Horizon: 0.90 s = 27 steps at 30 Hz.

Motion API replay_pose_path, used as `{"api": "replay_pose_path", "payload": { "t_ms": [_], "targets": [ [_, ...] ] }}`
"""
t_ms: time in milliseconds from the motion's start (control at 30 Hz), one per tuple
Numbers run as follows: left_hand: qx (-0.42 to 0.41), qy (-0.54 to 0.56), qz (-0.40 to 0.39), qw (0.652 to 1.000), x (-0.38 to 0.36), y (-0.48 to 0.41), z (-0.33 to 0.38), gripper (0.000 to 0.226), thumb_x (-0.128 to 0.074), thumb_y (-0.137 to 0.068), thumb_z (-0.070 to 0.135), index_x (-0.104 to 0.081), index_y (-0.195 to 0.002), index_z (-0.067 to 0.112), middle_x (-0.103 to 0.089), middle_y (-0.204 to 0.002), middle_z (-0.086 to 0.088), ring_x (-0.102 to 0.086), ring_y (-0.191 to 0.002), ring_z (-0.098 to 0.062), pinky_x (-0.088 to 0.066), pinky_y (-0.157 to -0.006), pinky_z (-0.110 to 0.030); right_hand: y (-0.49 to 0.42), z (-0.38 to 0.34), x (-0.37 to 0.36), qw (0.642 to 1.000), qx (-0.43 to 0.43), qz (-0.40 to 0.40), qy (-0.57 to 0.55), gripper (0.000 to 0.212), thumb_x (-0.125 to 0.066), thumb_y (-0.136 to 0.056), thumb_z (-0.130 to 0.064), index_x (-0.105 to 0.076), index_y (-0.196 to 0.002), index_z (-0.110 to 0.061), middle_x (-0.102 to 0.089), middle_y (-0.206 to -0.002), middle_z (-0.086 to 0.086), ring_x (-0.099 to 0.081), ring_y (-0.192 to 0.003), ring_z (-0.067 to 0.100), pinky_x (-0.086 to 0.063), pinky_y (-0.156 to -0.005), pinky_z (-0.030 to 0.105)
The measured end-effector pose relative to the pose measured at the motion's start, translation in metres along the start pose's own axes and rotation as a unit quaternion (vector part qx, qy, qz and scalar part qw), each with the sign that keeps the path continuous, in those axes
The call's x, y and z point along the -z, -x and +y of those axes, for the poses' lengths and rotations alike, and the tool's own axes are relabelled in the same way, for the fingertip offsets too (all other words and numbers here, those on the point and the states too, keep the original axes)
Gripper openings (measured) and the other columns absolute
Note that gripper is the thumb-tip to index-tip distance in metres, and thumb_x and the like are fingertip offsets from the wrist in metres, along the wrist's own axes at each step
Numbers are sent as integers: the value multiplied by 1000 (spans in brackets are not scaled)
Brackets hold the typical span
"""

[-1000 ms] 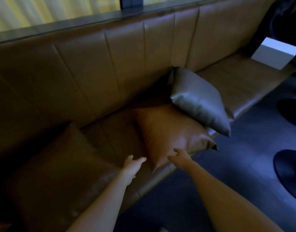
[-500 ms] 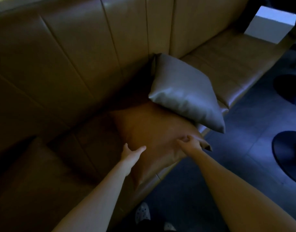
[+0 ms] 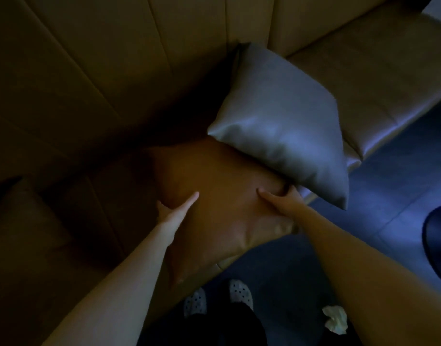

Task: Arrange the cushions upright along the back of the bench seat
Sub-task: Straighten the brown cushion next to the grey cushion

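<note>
A brown leather cushion (image 3: 214, 186) lies flat on the bench seat (image 3: 379, 78), its near corner hanging over the front edge. My left hand (image 3: 175, 212) grips its left edge, thumb on top. My right hand (image 3: 280, 199) grips its right edge, fingers tucked under the grey cushion (image 3: 281, 121). That grey cushion lies tilted, resting partly on the brown one, its far corner touching the padded backrest (image 3: 114, 58). A third dark brown cushion (image 3: 27, 228) lies at the left of the seat, dim in shadow.
The room is dark. Tiled floor (image 3: 379, 201) runs along the bench front at right. A dark round table base (image 3: 439, 245) sits at the right edge. A crumpled white tissue (image 3: 335, 320) lies on the floor by my shoes (image 3: 218, 297).
I have leaned in closer. Both hands went from reaching towards the brown cushion's near corner to gripping its left and right edges, and that corner now juts past the seat front.
</note>
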State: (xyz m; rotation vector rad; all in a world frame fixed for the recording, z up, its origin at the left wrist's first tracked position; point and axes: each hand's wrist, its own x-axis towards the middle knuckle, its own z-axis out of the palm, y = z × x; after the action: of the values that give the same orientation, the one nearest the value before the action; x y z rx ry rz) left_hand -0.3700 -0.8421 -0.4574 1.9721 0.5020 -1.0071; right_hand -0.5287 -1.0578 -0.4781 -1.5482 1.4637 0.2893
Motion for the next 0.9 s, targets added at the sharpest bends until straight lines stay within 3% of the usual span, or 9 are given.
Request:
{"api": "replay_pose_path", "payload": {
  "t_ms": [100,167,467,667,900],
  "targets": [
    [4,17,5,1000,2,-10,-3,120,-81,-64,52,-7,-155,26,-23,-158,-11,-24,-144,-38,-22,-114,-56,2,-9,10,999,-1,-34,-24,121,-79,-60,-61,-14,-153,-18,-30,-156,10,-35,-140,34,-31,-114,49],
    [-12,27,16,999,1,-11,-4,121,-84,-61,49,-11,-154,24,-27,-156,-10,-29,-142,-37,-25,-113,-56,-7,-6,13,998,7,-53,-31,119,-82,-62,-52,-14,-153,-17,-31,-155,11,-35,-139,34,-32,-113,49],
    [-76,82,60,992,8,7,9,122,-88,-60,38,-12,-154,19,-30,-155,-10,-33,-140,-35,-31,-110,-51,6,-23,4,999,31,-5,6,125,-83,-59,-53,-9,-153,-17,-23,-158,12,-25,-144,35,-23,-117,53],
    [-78,72,101,989,62,0,9,123,-89,-57,40,-17,-154,17,-33,-153,-11,-35,-139,-36,-33,-110,-52,29,-47,-41,999,50,-6,7,127,-84,-51,-59,-20,-151,-15,-33,-154,12,-31,-141,36,-24,-117,50],
    [-86,91,130,984,130,-43,9,127,-90,-50,46,-20,-153,20,-37,-151,-9,-40,-136,-34,-36,-107,-54,27,-97,-112,997,69,-11,25,126,-83,-51,-62,-18,-151,-22,-31,-153,13,-26,-141,39,-24,-114,60]
  ]
}}
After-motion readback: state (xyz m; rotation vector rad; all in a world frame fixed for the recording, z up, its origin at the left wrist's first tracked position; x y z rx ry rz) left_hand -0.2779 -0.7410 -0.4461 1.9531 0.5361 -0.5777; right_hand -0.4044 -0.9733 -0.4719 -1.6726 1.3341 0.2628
